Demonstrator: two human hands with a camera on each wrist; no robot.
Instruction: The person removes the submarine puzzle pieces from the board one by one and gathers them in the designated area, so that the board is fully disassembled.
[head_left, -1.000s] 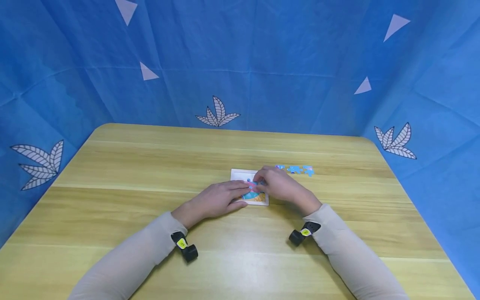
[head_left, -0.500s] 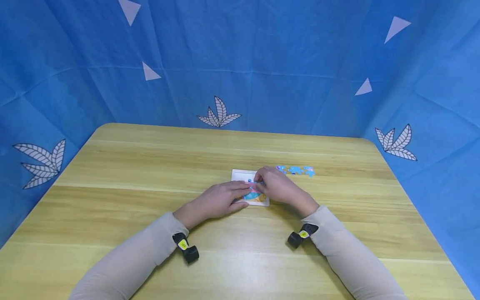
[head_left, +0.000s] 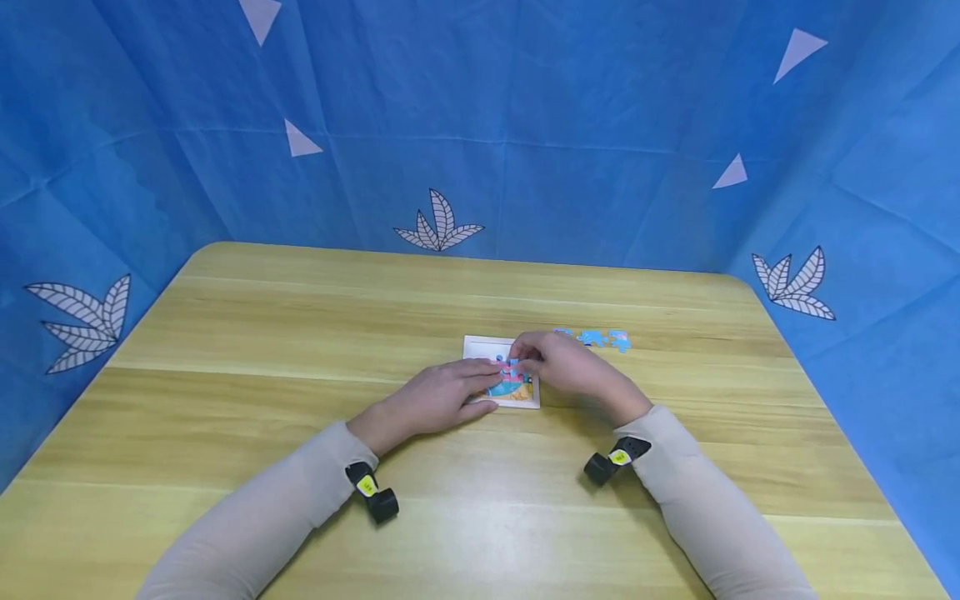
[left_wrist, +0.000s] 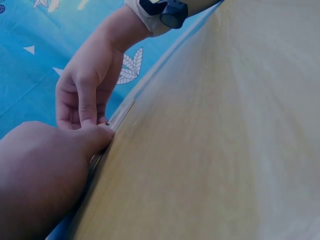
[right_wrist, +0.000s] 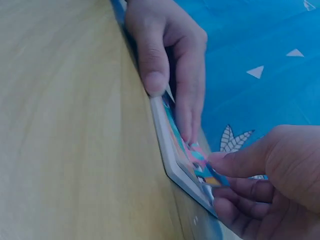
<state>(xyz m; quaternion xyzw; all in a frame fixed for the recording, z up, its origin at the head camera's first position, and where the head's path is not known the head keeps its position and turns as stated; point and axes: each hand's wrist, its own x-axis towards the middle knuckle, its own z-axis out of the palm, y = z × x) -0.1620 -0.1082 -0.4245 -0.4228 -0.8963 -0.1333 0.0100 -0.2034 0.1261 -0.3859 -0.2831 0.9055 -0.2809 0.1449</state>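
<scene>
A small jigsaw puzzle in a white tray lies mid-table, its assembled part showing pink, teal and orange. My left hand lies over its left side, with straight fingers on the pieces and the thumb at the near rim; the right wrist view shows this left hand from the side. At the tray's right side, my right hand pinches a colourful puzzle piece between thumb and fingers. That piece is tilted against the assembled part. In the left wrist view the tray is mostly hidden behind the left thumb.
Behind the right hand, several loose blue puzzle pieces lie in a row, the leftmost partly covered by that hand. The wooden table is bordered by a blue cloth backdrop at the back and sides. Each wrist wears a black camera.
My right hand has shifted slightly to the right and its thumb has drawn back, so more of the pink and blue pieces shows. The left hand stays in place.
</scene>
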